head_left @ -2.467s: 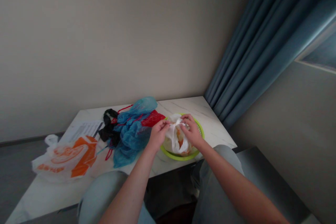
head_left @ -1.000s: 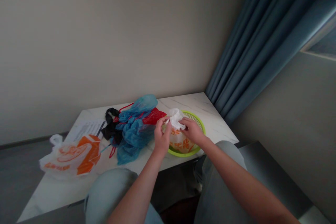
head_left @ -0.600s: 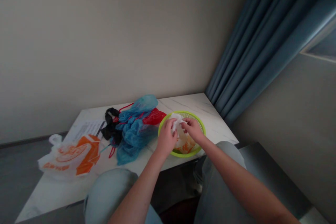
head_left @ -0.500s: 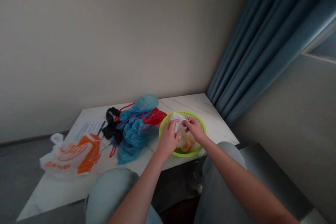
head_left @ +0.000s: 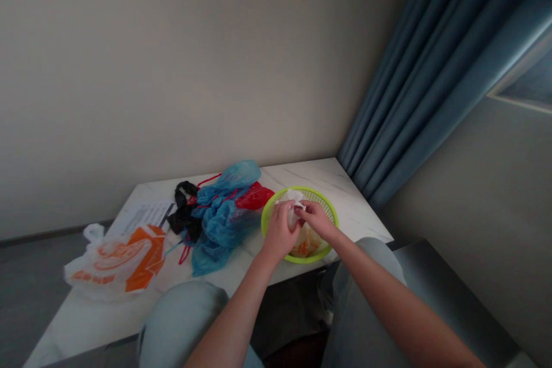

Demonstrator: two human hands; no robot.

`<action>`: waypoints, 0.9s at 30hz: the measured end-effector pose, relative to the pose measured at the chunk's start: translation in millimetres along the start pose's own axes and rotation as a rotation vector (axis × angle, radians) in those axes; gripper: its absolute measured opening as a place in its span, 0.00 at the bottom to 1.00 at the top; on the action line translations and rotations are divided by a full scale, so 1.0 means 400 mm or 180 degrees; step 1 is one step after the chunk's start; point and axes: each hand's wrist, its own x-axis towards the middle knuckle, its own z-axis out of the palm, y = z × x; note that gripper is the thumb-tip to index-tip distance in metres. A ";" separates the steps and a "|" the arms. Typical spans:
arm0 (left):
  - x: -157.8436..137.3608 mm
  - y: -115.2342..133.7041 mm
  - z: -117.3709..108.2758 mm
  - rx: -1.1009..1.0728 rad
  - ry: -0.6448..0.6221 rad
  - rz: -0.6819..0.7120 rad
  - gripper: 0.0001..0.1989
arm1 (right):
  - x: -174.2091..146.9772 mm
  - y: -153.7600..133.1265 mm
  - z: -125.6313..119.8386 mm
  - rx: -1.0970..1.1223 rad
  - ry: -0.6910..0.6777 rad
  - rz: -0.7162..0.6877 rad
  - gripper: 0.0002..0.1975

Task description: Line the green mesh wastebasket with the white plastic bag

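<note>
A crumpled white plastic bag [head_left: 294, 195] is bunched between my two hands, just over the green mesh basket [head_left: 331, 211]. My left hand [head_left: 282, 229] wraps round it from the left. From the right, my right hand [head_left: 317, 218] pinches the bag, its fingertips close to the left hand's. Inside the basket lies a white bag with orange print [head_left: 308, 244], partly hidden by my hands. Left of the basket are a red plastic bag [head_left: 255, 196] and crumpled blue plastic bags [head_left: 224, 224].
A white marbled table [head_left: 310, 169] stands against the wall. Black bags [head_left: 185, 218] lie beside the blue ones. Farther left are a white bag with orange print [head_left: 118, 259] and a printed sheet [head_left: 140, 215]. A blue curtain [head_left: 401, 86] hangs at the right.
The white bag is more tightly bunched now. My hands have drawn closer together around it, and the left has turned inward. The view has tilted slightly.
</note>
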 end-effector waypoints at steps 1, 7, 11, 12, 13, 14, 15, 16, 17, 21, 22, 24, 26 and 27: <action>0.002 0.001 0.000 0.0000 -0.0074 0.0053 0.24 | -0.001 0.000 -0.002 -0.0023 -0.0022 -0.0069 0.11; 0.001 -0.011 0.006 0.0130 0.0039 -0.0063 0.23 | -0.025 -0.014 -0.018 -0.0482 -0.0495 -0.0363 0.15; 0.001 -0.015 0.005 -0.0022 0.0101 -0.0166 0.16 | -0.038 -0.032 -0.027 -0.1553 -0.0474 -0.0794 0.19; 0.006 -0.010 0.001 -0.0069 0.0124 -0.0167 0.14 | -0.041 -0.036 -0.030 -0.1664 -0.0316 -0.0849 0.19; 0.012 -0.002 -0.006 -0.0116 0.0160 -0.0176 0.13 | -0.044 -0.041 -0.033 -0.1694 -0.0096 -0.0890 0.19; 0.021 0.008 -0.014 -0.0163 0.0221 -0.0203 0.12 | -0.048 -0.046 -0.036 -0.1654 0.0169 -0.0924 0.19; 0.031 0.022 -0.024 -0.0211 0.0303 -0.0245 0.12 | -0.055 -0.051 -0.039 -0.1557 0.0455 -0.0955 0.18; 0.042 0.038 -0.037 -0.0257 0.0394 -0.0289 0.11 | -0.064 -0.058 -0.041 -0.1430 0.0733 -0.0991 0.17; 0.054 0.056 -0.051 -0.0297 0.0491 -0.0323 0.11 | -0.075 -0.065 -0.041 -0.1300 0.0953 -0.1029 0.15; 0.088 0.146 -0.133 -0.0289 0.0741 -0.0086 0.13 | -0.144 -0.107 -0.014 -0.0963 0.1020 -0.1322 0.17; 0.091 0.172 -0.160 -0.0246 0.0787 0.0057 0.13 | -0.164 -0.120 0.001 -0.0906 0.0941 -0.1372 0.21; 0.091 0.226 -0.222 -0.0199 0.0820 0.0381 0.14 | -0.201 -0.150 0.035 -0.0760 0.0761 -0.1415 0.27; 0.079 0.282 -0.292 -0.0192 0.0783 0.0679 0.16 | -0.234 -0.183 0.074 -0.0577 0.0542 -0.1403 0.31; 0.070 0.309 -0.330 -0.0161 0.0723 0.0798 0.17 | -0.248 -0.200 0.093 -0.0509 0.0413 -0.1403 0.33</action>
